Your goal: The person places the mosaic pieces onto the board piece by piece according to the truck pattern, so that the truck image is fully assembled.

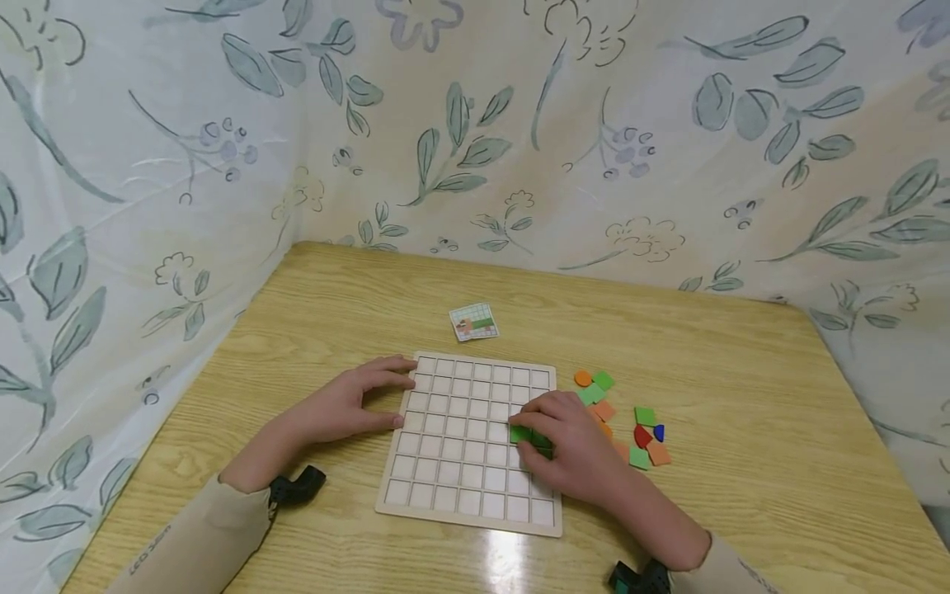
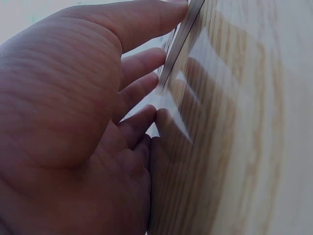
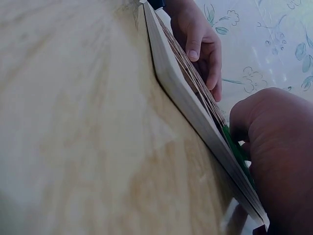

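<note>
A pale wooden grid board (image 1: 453, 429) lies flat on the table. My left hand (image 1: 352, 402) rests at its left edge, thumb and fingers spread with their tips at the rim. In the left wrist view the left hand (image 2: 63, 98) stands beside the board's side edge, palm facing it. Over the board's right part, my right hand (image 1: 567, 441) curls its thumb and fingers about a green tile (image 1: 521, 434). Darker green shows under that palm, partly hidden. The right wrist view has the green tile (image 3: 235, 149) low on the board under the fingers.
Loose orange, green, red and blue pieces (image 1: 644, 417) lie on the table right of the board, some partly behind my right hand. A small picture card (image 1: 474, 322) with a coloured grid lies beyond the board. Floral cloth (image 1: 475, 132) hangs around the wooden table (image 1: 356, 289).
</note>
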The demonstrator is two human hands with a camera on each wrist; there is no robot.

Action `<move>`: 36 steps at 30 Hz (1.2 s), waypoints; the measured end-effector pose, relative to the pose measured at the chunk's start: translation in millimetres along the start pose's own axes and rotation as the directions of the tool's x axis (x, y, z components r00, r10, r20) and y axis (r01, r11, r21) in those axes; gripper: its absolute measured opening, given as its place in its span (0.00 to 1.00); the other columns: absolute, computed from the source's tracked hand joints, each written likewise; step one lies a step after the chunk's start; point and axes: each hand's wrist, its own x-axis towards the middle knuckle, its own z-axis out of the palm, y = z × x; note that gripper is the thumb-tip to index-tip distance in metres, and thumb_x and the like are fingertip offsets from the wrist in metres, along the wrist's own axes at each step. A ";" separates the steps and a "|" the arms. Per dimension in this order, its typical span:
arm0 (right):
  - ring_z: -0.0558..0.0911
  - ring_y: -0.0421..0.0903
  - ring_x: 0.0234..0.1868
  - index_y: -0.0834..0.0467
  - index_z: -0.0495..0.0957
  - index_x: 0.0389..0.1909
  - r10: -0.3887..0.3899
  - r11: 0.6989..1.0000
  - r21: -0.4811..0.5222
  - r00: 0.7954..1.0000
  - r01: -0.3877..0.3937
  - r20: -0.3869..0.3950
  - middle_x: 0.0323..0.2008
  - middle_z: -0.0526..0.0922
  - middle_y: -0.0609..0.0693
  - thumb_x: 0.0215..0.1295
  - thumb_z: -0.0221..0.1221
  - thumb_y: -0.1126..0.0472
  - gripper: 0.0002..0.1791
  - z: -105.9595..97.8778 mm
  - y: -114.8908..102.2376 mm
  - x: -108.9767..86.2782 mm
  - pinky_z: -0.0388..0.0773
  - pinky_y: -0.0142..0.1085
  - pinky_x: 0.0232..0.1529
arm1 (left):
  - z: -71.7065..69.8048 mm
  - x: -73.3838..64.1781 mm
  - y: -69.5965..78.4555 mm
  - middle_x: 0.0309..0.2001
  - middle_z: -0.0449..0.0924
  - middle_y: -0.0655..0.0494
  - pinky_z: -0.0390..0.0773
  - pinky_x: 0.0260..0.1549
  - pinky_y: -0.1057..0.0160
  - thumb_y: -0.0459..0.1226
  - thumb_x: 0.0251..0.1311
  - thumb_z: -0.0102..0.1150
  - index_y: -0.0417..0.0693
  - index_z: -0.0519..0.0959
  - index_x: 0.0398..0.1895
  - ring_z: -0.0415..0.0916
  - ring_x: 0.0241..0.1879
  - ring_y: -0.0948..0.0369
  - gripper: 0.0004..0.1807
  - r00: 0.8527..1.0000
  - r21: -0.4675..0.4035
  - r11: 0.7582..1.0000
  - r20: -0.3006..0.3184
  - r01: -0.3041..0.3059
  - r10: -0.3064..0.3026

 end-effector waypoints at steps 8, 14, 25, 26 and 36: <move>0.83 0.46 0.51 0.55 0.91 0.50 0.023 1.000 0.019 1.000 -0.023 0.013 0.48 0.87 0.44 0.63 0.73 0.63 0.14 1.4 2.1 -3.0 0.78 0.49 0.54 | 0.2 1.1 -1.1 0.83 0.64 0.60 0.57 0.80 0.38 0.47 0.67 0.78 0.54 0.82 0.72 0.52 0.85 0.50 0.31 1.000 -0.007 1.000 0.001 0.002 -0.002; 0.83 0.46 0.52 0.55 0.91 0.50 0.036 0.999 0.020 0.999 -0.037 0.021 0.48 0.87 0.44 0.63 0.74 0.62 0.14 0.4 1.4 -4.8 0.78 0.49 0.56 | 1.1 0.7 -0.2 0.83 0.64 0.60 0.57 0.80 0.38 0.48 0.68 0.78 0.54 0.82 0.72 0.52 0.85 0.51 0.31 1.000 -0.003 1.000 0.003 0.003 -0.003; 0.85 0.48 0.53 0.59 0.90 0.52 0.044 0.999 -0.024 0.998 -0.045 -0.042 0.49 0.89 0.46 0.62 0.76 0.62 0.18 -7.6 3.4 -11.5 0.78 0.51 0.58 | 3.2 -2.6 -0.2 0.83 0.65 0.57 0.56 0.79 0.35 0.47 0.68 0.78 0.53 0.82 0.72 0.52 0.85 0.47 0.31 1.000 0.015 1.000 -0.003 -0.005 0.005; 0.85 0.48 0.53 0.60 0.90 0.53 0.054 0.998 -0.032 0.997 -0.055 -0.046 0.50 0.89 0.47 0.62 0.76 0.62 0.18 -9.2 5.1 -12.4 0.78 0.51 0.57 | 3.2 -2.7 0.0 0.83 0.65 0.57 0.57 0.79 0.36 0.47 0.68 0.78 0.53 0.82 0.71 0.52 0.85 0.47 0.30 1.000 0.019 1.000 -0.008 -0.005 0.006; 0.85 0.55 0.49 0.65 0.90 0.50 0.166 0.977 -0.106 0.975 -0.182 -0.146 0.47 0.90 0.53 0.59 0.77 0.65 0.18 -40.9 40.1 -32.4 0.76 0.55 0.55 | 4.2 -1.0 0.6 0.83 0.65 0.59 0.56 0.80 0.37 0.47 0.67 0.78 0.54 0.82 0.71 0.52 0.85 0.49 0.30 1.000 0.019 1.000 -0.007 0.003 -0.003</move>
